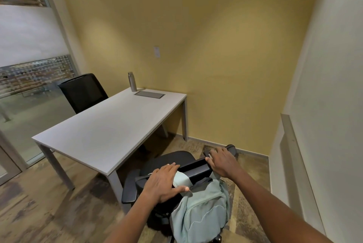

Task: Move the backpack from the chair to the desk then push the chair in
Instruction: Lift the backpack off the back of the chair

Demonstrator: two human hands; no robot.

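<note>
A pale green backpack (202,211) hangs down the rear of a black office chair (172,159), its top strap looped over the backrest. The chair stands pulled out from the white desk (110,128), at the desk's near right corner. My left hand (164,181) lies over the left part of the backrest's top edge, fingers curled forward and thumb against the backpack's strap. My right hand (222,162) grips the right part of the same edge. The lower part of the chair is hidden behind the backpack.
A metal bottle (132,81) and a grey cable hatch (149,94) sit at the desk's far end by the yellow wall. A second black chair (83,91) stands behind the desk. A glass partition is on the left, a white wall with a ledge (294,144) on the right.
</note>
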